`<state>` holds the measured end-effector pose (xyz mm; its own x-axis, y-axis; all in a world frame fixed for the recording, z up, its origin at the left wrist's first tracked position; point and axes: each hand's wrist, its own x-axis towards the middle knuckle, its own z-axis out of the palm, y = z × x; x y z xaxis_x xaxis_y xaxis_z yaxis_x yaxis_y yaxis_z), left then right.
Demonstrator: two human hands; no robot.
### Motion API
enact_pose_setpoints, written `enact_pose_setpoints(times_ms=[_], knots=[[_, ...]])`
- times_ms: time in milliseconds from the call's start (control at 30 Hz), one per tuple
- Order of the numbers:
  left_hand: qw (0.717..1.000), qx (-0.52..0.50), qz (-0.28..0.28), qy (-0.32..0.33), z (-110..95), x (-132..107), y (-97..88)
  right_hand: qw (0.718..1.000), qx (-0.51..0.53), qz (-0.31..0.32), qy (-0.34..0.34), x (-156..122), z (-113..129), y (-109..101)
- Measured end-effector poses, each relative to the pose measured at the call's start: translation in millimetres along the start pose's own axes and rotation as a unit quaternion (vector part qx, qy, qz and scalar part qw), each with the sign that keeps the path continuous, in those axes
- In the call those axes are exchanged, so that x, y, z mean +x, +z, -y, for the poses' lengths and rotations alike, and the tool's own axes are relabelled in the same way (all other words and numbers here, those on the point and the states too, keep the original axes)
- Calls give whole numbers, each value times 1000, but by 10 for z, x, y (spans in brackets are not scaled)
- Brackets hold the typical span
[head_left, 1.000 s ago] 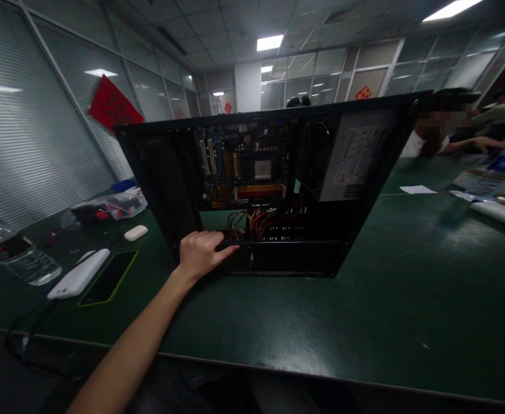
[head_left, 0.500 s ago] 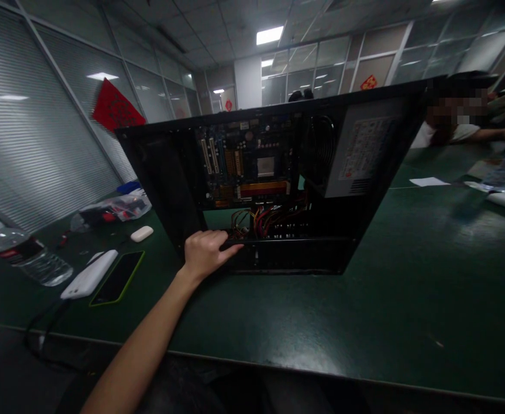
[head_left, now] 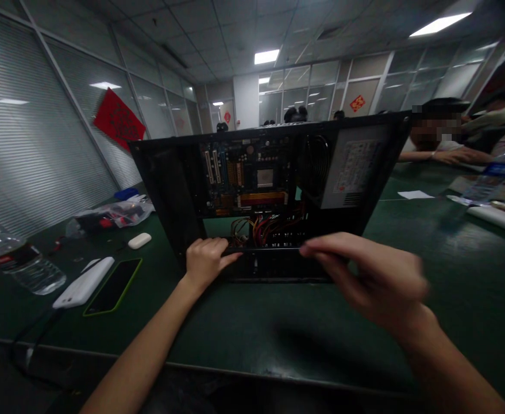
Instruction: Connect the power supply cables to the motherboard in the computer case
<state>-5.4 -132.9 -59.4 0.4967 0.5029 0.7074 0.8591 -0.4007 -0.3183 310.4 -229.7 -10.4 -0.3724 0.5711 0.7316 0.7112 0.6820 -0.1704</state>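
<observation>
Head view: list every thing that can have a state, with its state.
computer case, side open, motherboard exposed
left hand, laid on the case's near edge, grip unclear
right hand, open, empty, blurred, near that edge
phone, face up, screen dark
water bottle, lying on its side
ceiling light, on

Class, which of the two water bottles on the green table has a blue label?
The bottle at the far right, beyond the right hand. The left bottle, beside the white device, wears a dark label with red.
</observation>
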Motion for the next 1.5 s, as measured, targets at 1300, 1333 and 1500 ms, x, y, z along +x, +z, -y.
enact_pose_setpoints(times_ms=[1300, 1333, 1500], knots=[[996, -86, 15, 5, -1387, 738, 312, 967, -220, 119, -40, -594, -1976, -155], [995, -98, 23, 5, -1517, 817, 344, 965, -222, 139, 3, -650, -2088, -243], [983, -163, 88, -4, -2145, 1237, 489, 927, -190, 174, 274, -692, -2508, -586]])
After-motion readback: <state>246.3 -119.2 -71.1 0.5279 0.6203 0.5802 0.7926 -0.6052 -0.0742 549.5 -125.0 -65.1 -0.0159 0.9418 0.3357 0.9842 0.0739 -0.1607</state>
